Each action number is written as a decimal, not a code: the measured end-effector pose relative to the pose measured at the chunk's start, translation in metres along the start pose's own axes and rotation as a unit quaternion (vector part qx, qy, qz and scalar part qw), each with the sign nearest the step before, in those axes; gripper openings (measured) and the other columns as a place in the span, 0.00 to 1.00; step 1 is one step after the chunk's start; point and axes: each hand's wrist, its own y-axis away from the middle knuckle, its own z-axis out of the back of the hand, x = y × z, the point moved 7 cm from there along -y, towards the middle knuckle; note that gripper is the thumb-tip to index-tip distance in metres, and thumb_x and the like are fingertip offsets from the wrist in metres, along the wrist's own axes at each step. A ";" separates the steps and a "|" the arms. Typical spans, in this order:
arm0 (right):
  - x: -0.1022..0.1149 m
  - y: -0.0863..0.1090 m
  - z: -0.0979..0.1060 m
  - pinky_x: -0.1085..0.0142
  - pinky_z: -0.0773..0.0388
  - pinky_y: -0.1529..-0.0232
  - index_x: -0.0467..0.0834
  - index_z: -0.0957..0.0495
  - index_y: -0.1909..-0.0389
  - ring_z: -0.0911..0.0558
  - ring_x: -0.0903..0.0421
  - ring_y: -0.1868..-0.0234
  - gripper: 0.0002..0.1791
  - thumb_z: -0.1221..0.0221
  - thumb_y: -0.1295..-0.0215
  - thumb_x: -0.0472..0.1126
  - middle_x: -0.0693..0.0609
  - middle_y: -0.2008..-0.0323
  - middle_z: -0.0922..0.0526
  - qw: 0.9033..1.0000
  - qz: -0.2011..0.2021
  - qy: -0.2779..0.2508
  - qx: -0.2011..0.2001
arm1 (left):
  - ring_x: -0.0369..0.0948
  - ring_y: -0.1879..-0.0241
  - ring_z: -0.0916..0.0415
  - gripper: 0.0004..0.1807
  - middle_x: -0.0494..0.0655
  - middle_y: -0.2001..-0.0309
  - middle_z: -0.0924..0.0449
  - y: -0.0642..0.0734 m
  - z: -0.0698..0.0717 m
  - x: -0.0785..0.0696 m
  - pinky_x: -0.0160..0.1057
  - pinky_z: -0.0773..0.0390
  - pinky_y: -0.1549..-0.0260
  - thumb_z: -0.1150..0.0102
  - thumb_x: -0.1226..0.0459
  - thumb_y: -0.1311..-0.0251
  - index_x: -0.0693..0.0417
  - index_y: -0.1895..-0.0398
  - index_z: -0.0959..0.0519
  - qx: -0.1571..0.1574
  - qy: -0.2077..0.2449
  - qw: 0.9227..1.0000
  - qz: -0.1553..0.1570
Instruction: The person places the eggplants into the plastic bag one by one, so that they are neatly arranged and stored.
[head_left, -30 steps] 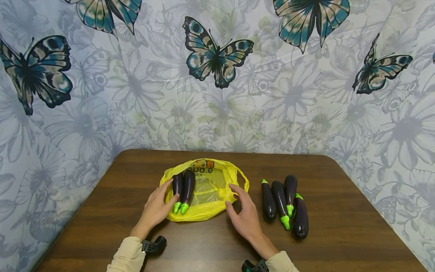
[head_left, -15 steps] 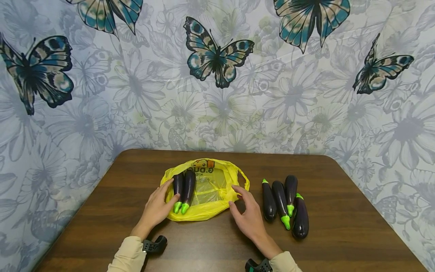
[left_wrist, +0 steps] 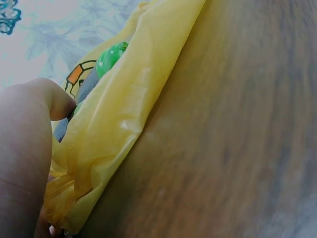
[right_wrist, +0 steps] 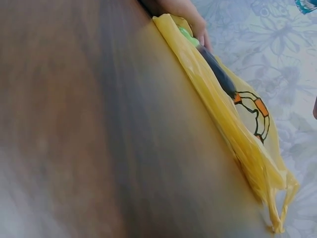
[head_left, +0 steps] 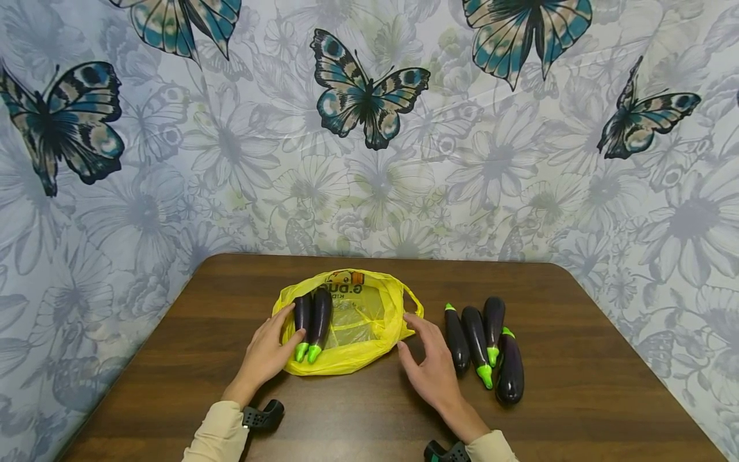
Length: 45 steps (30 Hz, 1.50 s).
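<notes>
A yellow plastic bag (head_left: pixel 346 364) lies on the table with its mouth spread wide. Inside, at its left, two dark eggplants (head_left: pixel 321 317) with green caps lie side by side. My left hand (head_left: pixel 264 351) holds the bag's left side, the thumb hooked over the rim beside the eggplants; in the left wrist view the thumb (left_wrist: pixel 59 101) is bent at the rim. My right hand (head_left: pixel 432 369) holds nothing, fingers apart, just off the bag's right edge. To its right, several more eggplants (head_left: pixel 510 369) lie in a group, the nearest partly behind the hand.
The brown wooden table (head_left: pixel 577 398) ends at a far edge against a wall covering (head_left: pixel 369 212) printed with butterflies and flowers. A loop handle (head_left: pixel 414 305) stands out at the bag's right. Each wrist wears a black camera band (head_left: pixel 262 416).
My right hand has drawn away from the bag's right rim, moving rightward toward the group of eggplants. The left hand, the bag and the eggplants have stayed put.
</notes>
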 end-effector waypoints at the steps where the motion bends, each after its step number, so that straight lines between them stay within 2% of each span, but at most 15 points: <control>1: -0.001 0.000 0.001 0.53 0.22 0.40 0.45 0.25 0.33 0.21 0.54 0.39 0.31 0.31 0.38 0.35 0.52 0.36 0.21 1.000 0.002 0.004 -0.002 | 0.68 0.24 0.46 0.39 0.61 0.21 0.41 0.000 0.000 0.000 0.75 0.47 0.30 0.44 0.49 0.27 0.49 0.18 0.43 0.001 0.000 1.000 0.001; 9: -0.009 -0.001 0.013 0.60 0.27 0.36 0.46 0.24 0.34 0.23 0.51 0.36 0.30 0.32 0.38 0.33 0.51 0.36 0.21 1.000 -0.004 0.009 -0.023 | 0.69 0.24 0.47 0.39 0.62 0.21 0.42 0.001 -0.001 0.001 0.76 0.48 0.30 0.44 0.48 0.27 0.49 0.18 0.43 0.006 0.001 1.000 0.009; 16: -0.010 -0.002 0.020 0.76 0.37 0.31 0.43 0.24 0.34 0.23 0.49 0.36 0.30 0.32 0.38 0.32 0.49 0.36 0.21 0.999 0.007 0.012 -0.033 | 0.69 0.24 0.48 0.39 0.61 0.21 0.42 0.001 -0.001 0.003 0.76 0.48 0.30 0.44 0.48 0.27 0.48 0.18 0.43 0.005 0.003 1.000 0.009; 19: -0.010 -0.002 0.023 0.80 0.40 0.30 0.42 0.24 0.34 0.23 0.49 0.36 0.30 0.33 0.38 0.31 0.48 0.36 0.20 0.999 0.013 0.012 -0.038 | 0.69 0.23 0.48 0.39 0.61 0.21 0.41 0.001 -0.002 0.003 0.76 0.48 0.30 0.44 0.49 0.27 0.48 0.18 0.43 0.004 0.004 1.000 0.009; 31: -0.015 -0.004 0.037 0.77 0.41 0.28 0.42 0.23 0.34 0.24 0.44 0.35 0.28 0.34 0.37 0.33 0.45 0.37 0.20 0.999 0.010 0.009 -0.051 | 0.68 0.23 0.49 0.39 0.61 0.21 0.42 0.001 -0.001 0.002 0.75 0.50 0.29 0.45 0.48 0.26 0.49 0.18 0.44 0.009 0.005 1.000 0.010; 40: -0.024 -0.004 0.042 0.80 0.43 0.30 0.40 0.23 0.36 0.22 0.41 0.37 0.28 0.33 0.39 0.31 0.43 0.39 0.19 0.996 0.004 0.039 -0.086 | 0.69 0.23 0.49 0.39 0.61 0.21 0.42 0.001 -0.001 0.001 0.76 0.50 0.30 0.45 0.47 0.26 0.49 0.18 0.44 0.009 0.004 1.000 0.009; 42: -0.026 -0.003 0.043 0.76 0.38 0.30 0.40 0.23 0.36 0.22 0.41 0.37 0.29 0.33 0.40 0.31 0.43 0.39 0.19 0.995 -0.003 0.044 -0.090 | 0.69 0.23 0.49 0.39 0.61 0.21 0.42 0.001 -0.001 0.000 0.76 0.50 0.29 0.45 0.48 0.26 0.49 0.18 0.44 0.009 0.005 1.000 0.010; 45: -0.031 -0.003 0.043 0.62 0.31 0.32 0.39 0.23 0.36 0.23 0.42 0.36 0.28 0.33 0.39 0.31 0.44 0.38 0.19 0.995 -0.025 0.047 -0.088 | 0.69 0.23 0.50 0.39 0.61 0.21 0.43 0.001 -0.001 0.000 0.76 0.50 0.30 0.46 0.47 0.26 0.49 0.18 0.44 0.011 0.004 1.000 0.010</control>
